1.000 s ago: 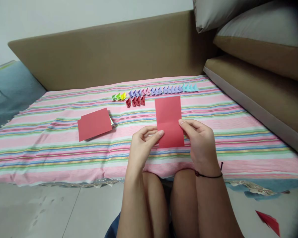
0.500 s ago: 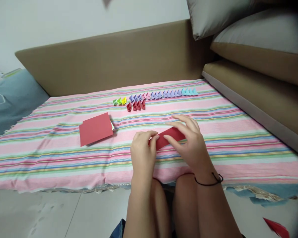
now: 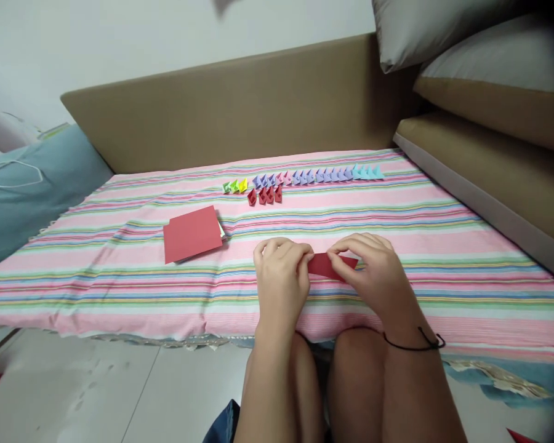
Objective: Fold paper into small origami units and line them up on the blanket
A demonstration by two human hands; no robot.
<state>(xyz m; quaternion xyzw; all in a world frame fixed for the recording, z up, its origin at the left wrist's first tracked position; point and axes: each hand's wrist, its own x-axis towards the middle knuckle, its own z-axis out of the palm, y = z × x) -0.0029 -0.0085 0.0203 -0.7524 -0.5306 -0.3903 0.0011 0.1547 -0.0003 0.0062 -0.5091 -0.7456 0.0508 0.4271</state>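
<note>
A narrow folded strip of red paper lies low over the striped cloth in front of me. My left hand pinches its left end with curled fingers. My right hand, a black cord round its wrist, pinches the right part of the strip from above. Both hands rest close together near the cloth's front edge.
A stack of paper sheets with a red one on top lies to the left. A row of small folded paper pieces, green, yellow, purple, pink and blue, lines the back, with several red ones before it. Brown cushions stand right; a blue pillow lies left.
The upright red sheet has been folded down into a narrow strip and lowered to the cloth. Both hands closed in on it, and the view shifted slightly.
</note>
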